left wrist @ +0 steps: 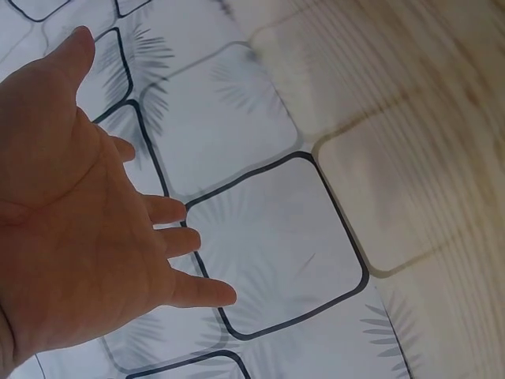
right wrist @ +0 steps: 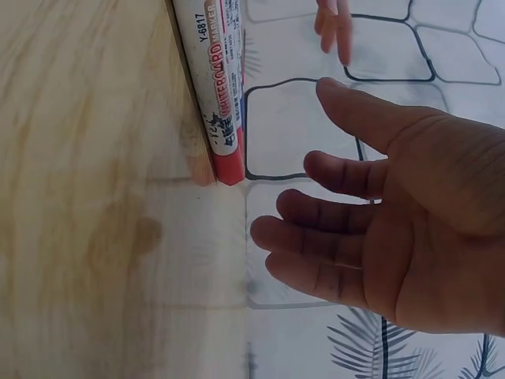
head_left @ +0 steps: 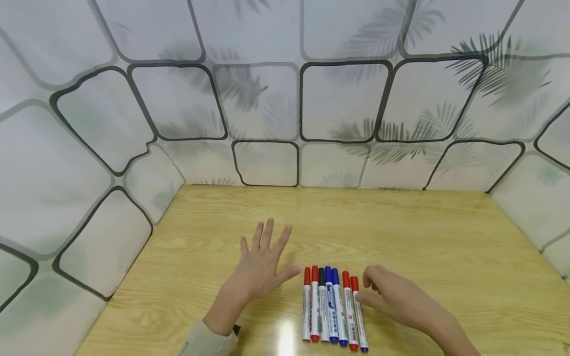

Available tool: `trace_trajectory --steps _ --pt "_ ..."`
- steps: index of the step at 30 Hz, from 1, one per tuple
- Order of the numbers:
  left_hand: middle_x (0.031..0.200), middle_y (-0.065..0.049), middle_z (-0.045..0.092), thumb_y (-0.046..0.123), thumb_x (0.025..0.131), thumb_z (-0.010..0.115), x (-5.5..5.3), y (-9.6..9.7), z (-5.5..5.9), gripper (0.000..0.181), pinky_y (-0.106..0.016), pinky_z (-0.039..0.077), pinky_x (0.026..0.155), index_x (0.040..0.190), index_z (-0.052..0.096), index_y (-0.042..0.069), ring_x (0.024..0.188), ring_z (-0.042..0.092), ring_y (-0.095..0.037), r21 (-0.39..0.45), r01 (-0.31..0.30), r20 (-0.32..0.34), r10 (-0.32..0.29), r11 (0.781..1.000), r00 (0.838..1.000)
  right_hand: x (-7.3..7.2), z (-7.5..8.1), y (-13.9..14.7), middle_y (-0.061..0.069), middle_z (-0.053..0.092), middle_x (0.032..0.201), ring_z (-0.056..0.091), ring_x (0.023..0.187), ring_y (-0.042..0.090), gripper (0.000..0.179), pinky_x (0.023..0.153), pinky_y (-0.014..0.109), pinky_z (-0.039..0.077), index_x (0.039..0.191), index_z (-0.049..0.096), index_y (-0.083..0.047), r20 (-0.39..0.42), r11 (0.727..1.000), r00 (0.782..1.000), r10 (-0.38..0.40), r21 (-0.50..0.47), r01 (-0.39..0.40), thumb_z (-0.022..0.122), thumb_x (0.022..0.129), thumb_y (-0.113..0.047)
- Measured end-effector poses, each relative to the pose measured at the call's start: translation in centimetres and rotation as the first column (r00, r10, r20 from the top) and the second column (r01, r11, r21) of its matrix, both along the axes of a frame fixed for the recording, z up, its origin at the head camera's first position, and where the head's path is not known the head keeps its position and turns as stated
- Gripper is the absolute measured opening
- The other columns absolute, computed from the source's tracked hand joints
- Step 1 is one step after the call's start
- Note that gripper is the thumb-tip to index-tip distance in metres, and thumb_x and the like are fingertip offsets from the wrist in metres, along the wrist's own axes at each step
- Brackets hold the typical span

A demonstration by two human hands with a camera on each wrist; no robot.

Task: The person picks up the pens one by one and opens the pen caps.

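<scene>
Several whiteboard markers lie side by side in a row on the wooden table: red-capped ones at both sides, a black-capped marker [head_left: 322,306] and blue-capped ones between. My left hand [head_left: 258,272] is spread wide left of the row, its thumb near the leftmost red-capped marker [head_left: 307,306]; the left wrist view shows its bare palm [left wrist: 87,229]. Right of the row hovers my right hand [head_left: 396,296], fingers loosely bent, thumb by the rightmost red-capped marker [head_left: 359,316], which has a blue end. In the right wrist view, a printed whiteboard marker [right wrist: 209,79] stands apart from the fingers, and the palm holds nothing.
The light wooden table [head_left: 200,212] reaches back to a wall covering [head_left: 343,104] with a dark grid and leaf pattern. That covering also rises at the left and right sides. A bright reflection lies on the table left of the markers.
</scene>
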State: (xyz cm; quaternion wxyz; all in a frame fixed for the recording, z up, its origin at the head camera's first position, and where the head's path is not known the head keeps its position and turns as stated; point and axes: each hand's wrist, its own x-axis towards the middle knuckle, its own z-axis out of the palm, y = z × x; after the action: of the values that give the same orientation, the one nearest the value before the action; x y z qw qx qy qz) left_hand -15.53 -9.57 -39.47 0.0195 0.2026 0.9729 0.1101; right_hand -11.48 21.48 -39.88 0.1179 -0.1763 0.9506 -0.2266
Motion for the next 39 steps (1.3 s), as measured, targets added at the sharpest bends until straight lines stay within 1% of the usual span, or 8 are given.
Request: trace_trajectory --steps 3,6,11,14,20,26,33,39 --pt "0.165 -0.019 -0.005 0.068 0.094 0.047 0.0 -0.1 0.1 0.088 -0.075 0.010 0.110 0.161 0.006 0.027 0.151 -0.006 -0.041 0.000 -0.004 -0.007 0.004 1.000 1.000 -0.1 -0.1 0.1 -0.012 0.052 0.078 0.045 0.066 0.003 0.028 0.058 0.023 0.041 0.086 0.056 -0.023 -0.016 0.997 0.997 0.073 0.001 -0.073 0.068 0.091 -0.048" --pt "0.165 -0.019 -0.005 0.066 0.095 0.048 0.0 -0.1 0.3 0.088 -0.073 0.011 0.111 0.161 0.007 0.026 0.151 -0.005 -0.041 0.001 -0.018 -0.023 0.018 1.000 1.000 -0.3 0.0 0.0 -0.014 0.049 0.072 0.042 0.062 0.001 0.029 0.055 0.022 0.038 0.080 0.055 -0.025 -0.041 0.991 0.990 0.134 0.010 -0.134 0.069 0.090 -0.048" --pt "0.165 -0.018 -0.006 0.065 0.095 0.048 -0.1 -0.2 0.6 0.088 -0.071 0.011 0.113 0.161 0.007 0.025 0.151 -0.006 -0.039 0.008 -0.027 -0.017 0.027 1.000 0.999 -0.5 0.1 -0.5 -0.012 0.048 0.072 0.042 0.062 0.003 0.032 0.055 0.023 0.036 0.077 0.055 -0.025 0.005 0.988 0.989 0.151 0.041 -0.151 0.069 0.089 -0.051" --pt "0.165 -0.017 -0.008 0.066 0.095 0.048 -0.1 -0.1 0.7 0.088 -0.069 0.011 0.114 0.161 0.006 0.025 0.151 -0.006 -0.039 0.006 -0.022 -0.013 0.022 1.000 1.000 -0.5 -0.1 -0.7 -0.010 0.048 0.073 0.042 0.062 0.005 0.032 0.055 0.024 0.036 0.077 0.055 -0.024 0.027 0.987 0.989 0.144 0.063 -0.145 0.068 0.089 -0.051" --pt "0.165 -0.018 -0.007 0.065 0.095 0.048 -0.3 0.2 0.9 0.089 -0.067 0.014 0.115 0.161 0.005 0.025 0.151 -0.003 -0.040 0.002 -0.009 -0.021 0.009 1.000 1.000 -0.4 -0.3 -1.0 -0.009 0.049 0.072 0.043 0.062 0.008 0.032 0.055 0.025 0.037 0.077 0.056 -0.021 0.023 0.988 0.994 0.104 0.110 -0.106 0.071 0.088 -0.048" --pt "0.165 -0.018 -0.007 0.064 0.096 0.048 -0.5 0.2 0.9 0.088 -0.066 0.015 0.115 0.161 0.005 0.025 0.152 -0.002 -0.039 -0.011 -0.007 -0.016 0.007 1.000 1.000 -0.4 -0.5 -1.0 -0.008 0.051 0.070 0.046 0.063 0.010 0.032 0.057 0.027 0.038 0.078 0.057 -0.020 0.072 0.989 0.996 0.058 0.130 -0.067 0.073 0.087 -0.046" --pt "0.165 -0.018 -0.005 0.066 0.096 0.045 -0.2 0.1 0.5 0.087 -0.065 0.017 0.115 0.161 0.004 0.025 0.151 0.002 -0.040 -0.026 -0.004 0.006 0.004 1.000 1.000 -0.3 -1.2 -0.9 -0.008 0.052 0.069 0.047 0.063 0.010 0.030 0.056 0.027 0.038 0.079 0.058 -0.019 0.106 0.994 0.994 0.032 0.098 -0.043 0.074 0.087 -0.043" --pt "0.165 -0.019 -0.004 0.065 0.096 0.046 -0.1 0.1 0.3 0.087 -0.066 0.017 0.115 0.161 0.005 0.025 0.151 0.001 -0.040 -0.014 0.009 0.016 -0.009 1.000 1.000 0.1 -1.5 -0.9 -0.004 0.051 0.066 0.045 0.059 0.011 0.026 0.052 0.025 0.034 0.076 0.056 -0.016 0.111 0.997 0.993 -0.048 0.065 0.041 0.075 0.087 -0.030"
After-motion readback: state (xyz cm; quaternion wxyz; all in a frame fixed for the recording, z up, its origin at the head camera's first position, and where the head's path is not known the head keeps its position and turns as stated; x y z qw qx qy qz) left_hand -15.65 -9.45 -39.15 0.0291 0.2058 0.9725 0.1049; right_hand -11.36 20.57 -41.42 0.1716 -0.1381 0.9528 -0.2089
